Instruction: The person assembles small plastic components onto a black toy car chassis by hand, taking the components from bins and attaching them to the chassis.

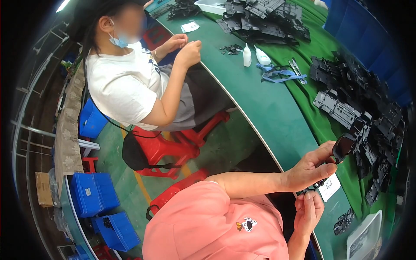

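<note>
My left hand (310, 169) is closed around a black plastic part with a dark glossy face (343, 146), which sticks out past its fingertips. Just below it, my right hand (310, 210) has its fingertips pinched at a small black piece (313, 187) between the two hands. Whether that piece joins the glossy part cannot be made out. Under the hands lies a white paper slip (329, 187) with handwriting. Close by on the green cloth is a large heap of black plastic frames (368, 117).
A white tray (367, 238) and small black parts (343, 222) lie near my right hand. Farther along the green table (255, 104) are white squeeze bottles (247, 56), a blue strap (281, 74), tweezers (296, 69) and another black heap (268, 21). A co-worker (125, 82) sits to the left.
</note>
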`<action>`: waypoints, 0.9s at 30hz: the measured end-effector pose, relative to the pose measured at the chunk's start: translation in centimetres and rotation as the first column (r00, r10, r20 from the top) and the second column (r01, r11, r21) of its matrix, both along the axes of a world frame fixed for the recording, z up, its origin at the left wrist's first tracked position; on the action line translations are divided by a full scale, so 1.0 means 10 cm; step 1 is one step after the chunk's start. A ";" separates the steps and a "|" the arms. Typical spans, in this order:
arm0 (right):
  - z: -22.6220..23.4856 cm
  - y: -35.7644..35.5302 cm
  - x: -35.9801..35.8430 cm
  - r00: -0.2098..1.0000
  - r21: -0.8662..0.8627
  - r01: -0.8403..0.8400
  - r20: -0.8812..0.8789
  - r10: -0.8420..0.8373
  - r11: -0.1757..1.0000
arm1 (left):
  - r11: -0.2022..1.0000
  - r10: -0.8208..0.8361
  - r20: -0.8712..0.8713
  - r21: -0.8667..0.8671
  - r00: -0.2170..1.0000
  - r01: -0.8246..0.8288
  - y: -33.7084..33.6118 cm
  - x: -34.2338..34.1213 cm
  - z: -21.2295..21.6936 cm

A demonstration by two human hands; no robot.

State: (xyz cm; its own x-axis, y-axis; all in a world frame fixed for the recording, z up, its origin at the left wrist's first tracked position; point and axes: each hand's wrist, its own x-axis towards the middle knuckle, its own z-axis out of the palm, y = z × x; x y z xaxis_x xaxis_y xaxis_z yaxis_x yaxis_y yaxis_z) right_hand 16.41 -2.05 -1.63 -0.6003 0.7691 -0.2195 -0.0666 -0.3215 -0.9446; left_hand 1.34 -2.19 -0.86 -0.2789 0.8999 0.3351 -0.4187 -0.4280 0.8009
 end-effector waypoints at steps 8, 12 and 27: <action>0.00 -0.02 0.09 1.000 -0.008 -0.022 0.000 0.022 1.000 | 0.999 -0.036 0.002 -0.033 0.999 0.036 -0.06 0.06 0.01; 0.06 -0.06 0.10 0.999 -0.034 0.041 0.024 -0.041 0.999 | 0.991 -0.127 0.135 -0.026 0.983 0.132 -0.01 0.12 -0.04; 0.09 -0.04 0.05 0.992 0.073 -0.123 0.041 0.120 0.990 | 0.991 -0.101 0.175 0.106 0.979 0.084 0.14 -0.26 0.03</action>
State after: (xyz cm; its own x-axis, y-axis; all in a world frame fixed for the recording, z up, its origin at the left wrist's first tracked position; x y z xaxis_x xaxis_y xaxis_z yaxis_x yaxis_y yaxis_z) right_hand 16.90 -2.44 -0.75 -0.6831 0.7061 -0.1866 0.0030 -0.2528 -0.9675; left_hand -1.25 -0.75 -0.55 -0.2596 0.8901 0.3746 -0.5933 -0.4531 0.6654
